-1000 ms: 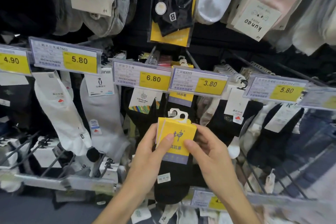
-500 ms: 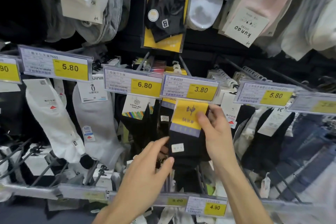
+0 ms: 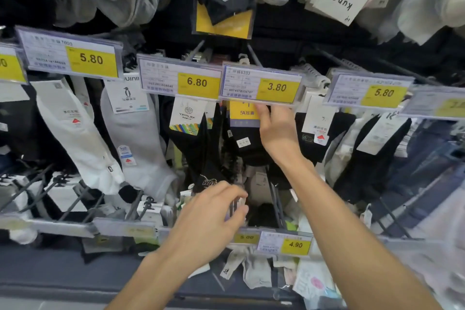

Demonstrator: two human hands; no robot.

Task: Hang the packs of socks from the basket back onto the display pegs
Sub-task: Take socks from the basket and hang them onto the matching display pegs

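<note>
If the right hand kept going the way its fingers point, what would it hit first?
Probably the 3.80 price tag, right above the right hand, which holds the yellow-carded sock pack just beneath it; depth is unclear.

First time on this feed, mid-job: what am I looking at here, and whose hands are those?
No robot: these are a person's bare hands, seen from a camera on their head, looking at a shop's sock display. Socks hang from pegs. The right hand holds a black sock pack by its yellow card, under the 3.80 tag; the card's top is hidden, so whether it is hooked on cannot be told. The left hand hovers lower, fingers loosely curled; blur hides whether it holds anything.
</note>
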